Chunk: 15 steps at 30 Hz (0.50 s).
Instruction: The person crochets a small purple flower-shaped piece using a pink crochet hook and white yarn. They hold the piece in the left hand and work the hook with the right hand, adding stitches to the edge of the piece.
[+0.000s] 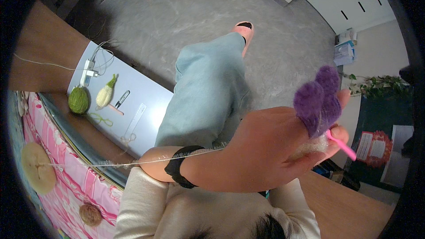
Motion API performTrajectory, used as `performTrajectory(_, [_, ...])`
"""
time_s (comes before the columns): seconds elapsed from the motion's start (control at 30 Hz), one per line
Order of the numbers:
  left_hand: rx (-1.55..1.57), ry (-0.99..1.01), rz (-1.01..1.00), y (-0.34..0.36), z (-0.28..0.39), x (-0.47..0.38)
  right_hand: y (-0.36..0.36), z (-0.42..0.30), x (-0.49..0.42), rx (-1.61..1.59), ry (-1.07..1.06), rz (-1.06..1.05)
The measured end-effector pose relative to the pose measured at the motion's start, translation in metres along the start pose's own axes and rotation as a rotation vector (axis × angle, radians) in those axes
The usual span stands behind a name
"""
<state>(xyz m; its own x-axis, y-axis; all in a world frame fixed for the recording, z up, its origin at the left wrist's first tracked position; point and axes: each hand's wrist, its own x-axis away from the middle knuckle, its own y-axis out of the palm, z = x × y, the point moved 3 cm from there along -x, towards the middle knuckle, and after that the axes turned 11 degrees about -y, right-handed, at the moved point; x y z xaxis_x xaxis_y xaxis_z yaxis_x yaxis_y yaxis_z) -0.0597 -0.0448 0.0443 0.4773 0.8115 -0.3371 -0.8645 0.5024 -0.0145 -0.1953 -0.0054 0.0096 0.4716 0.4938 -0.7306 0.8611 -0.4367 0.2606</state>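
Note:
My left hand (269,146), with a black band at its wrist, reaches across my body to the right. It holds a fuzzy purple crocheted piece (320,103) with two rounded lobes. Whitish fluffy yarn (310,149) lies bunched at the fingers. A pink crochet hook (345,147) sticks out at the far side. The fingertips around that hook appear to belong to my right hand (338,134), which is mostly hidden behind the left. From a cream yarn ball (38,167) a pale strand (109,164) runs over my left wrist.
On a white low table (132,89) lie thread snips (123,99), a clear ruler (136,118), a pink stick (116,109), a green yarn ball (78,100), a cream-and-green one (105,95) and a power strip (87,73). A brown yarn ball (90,214) rests on pink patterned fabric (71,186).

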Motion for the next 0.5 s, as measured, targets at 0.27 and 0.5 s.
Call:
performTrajectory(0.27, [0.270,-0.412,0.043,-0.021,-0.037,0.021,0.009,0.004,0.022,0.458,-0.359,-0.379])
performTrajectory(0.5, [0.479,-0.581,0.120,-0.036,-0.055,0.042,0.026,0.035,0.046,-0.365,0.580,-0.237])
